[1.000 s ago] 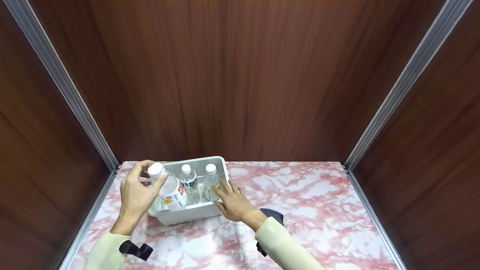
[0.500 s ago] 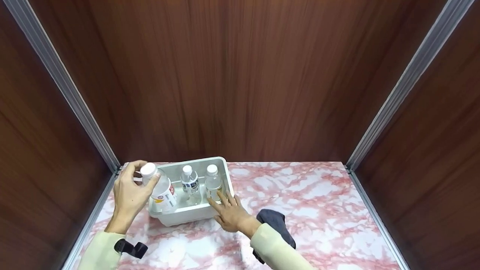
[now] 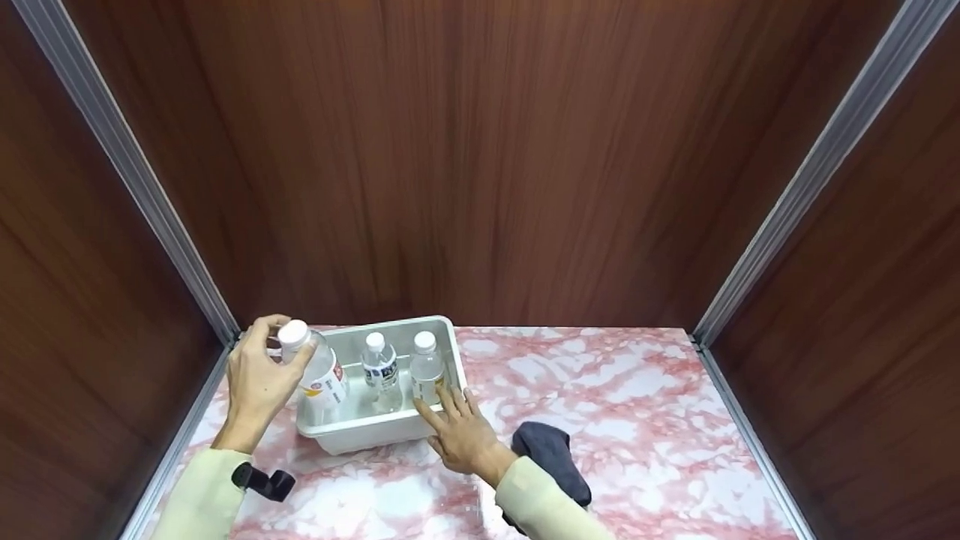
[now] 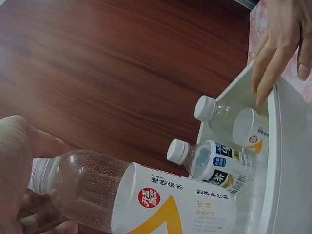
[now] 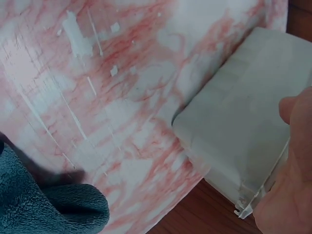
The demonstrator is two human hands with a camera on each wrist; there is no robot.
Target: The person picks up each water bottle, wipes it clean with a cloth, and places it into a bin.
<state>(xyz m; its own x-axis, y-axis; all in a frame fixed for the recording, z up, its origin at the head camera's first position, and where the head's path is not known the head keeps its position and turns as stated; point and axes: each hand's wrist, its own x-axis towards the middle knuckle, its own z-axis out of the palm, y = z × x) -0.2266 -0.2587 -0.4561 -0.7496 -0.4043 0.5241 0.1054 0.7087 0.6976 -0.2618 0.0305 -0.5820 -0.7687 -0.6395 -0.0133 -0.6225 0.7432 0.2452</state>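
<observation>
My left hand grips a large clear plastic bottle by its neck, just below the white cap. This bottle leans over the left end of a pale grey plastic bin; its white label with an orange stripe faces the left wrist view. Two smaller white-capped bottles stand inside: a blue-and-white labelled one in the middle and a white-and-orange labelled one at the right. Over the bin's near right rim lies my right hand, fingers extended, fingertips close to the right bottle.
A dark grey-blue cloth lies on the pink-and-white marbled table, beside the right sleeve. Brown wood-look panels enclose the table at the back and both sides. The bin stands at the back left, near the rear panel.
My left hand has moved left with the large bottle, away from the middle bottle. My right hand has drawn back from the right bottle to the bin's near rim.
</observation>
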